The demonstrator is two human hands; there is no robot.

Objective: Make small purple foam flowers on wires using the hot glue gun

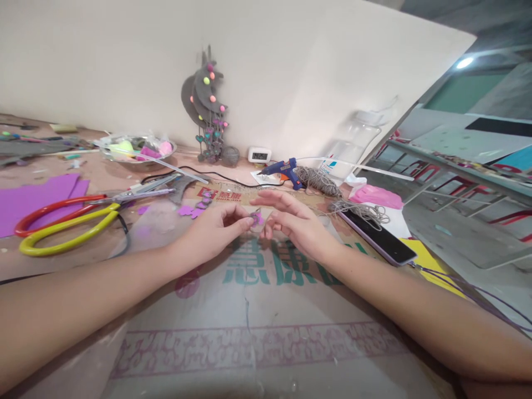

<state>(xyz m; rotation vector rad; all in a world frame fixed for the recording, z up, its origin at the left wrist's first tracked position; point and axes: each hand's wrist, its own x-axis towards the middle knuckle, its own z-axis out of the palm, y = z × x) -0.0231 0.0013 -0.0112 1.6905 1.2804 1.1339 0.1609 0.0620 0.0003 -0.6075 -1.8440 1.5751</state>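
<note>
My left hand point(224, 226) pinches a small purple cut-out piece point(257, 217) with some grey on it between thumb and fingertips, just above the printed cardboard. Close on its right is my right hand point(299, 227), palm down. Its index finger stretches over the piece, while the thumb and other fingers curl together at the tips; whatever they may hold is too small to make out. Left of the hands lie several loose purple cut-outs point(190, 211) and a small stack of grey-and-purple pieces point(204, 200).
Red-and-yellow-handled scissors point(68, 224) lie on the left by purple sheets point(45, 202). Behind are a bowl point(137, 158), grey hanging ornament point(208, 105), small clock point(260, 155) and blue glue gun point(286, 170). Grey yarn point(318, 180), a phone point(378, 235) and clear bottle point(353, 145) are right.
</note>
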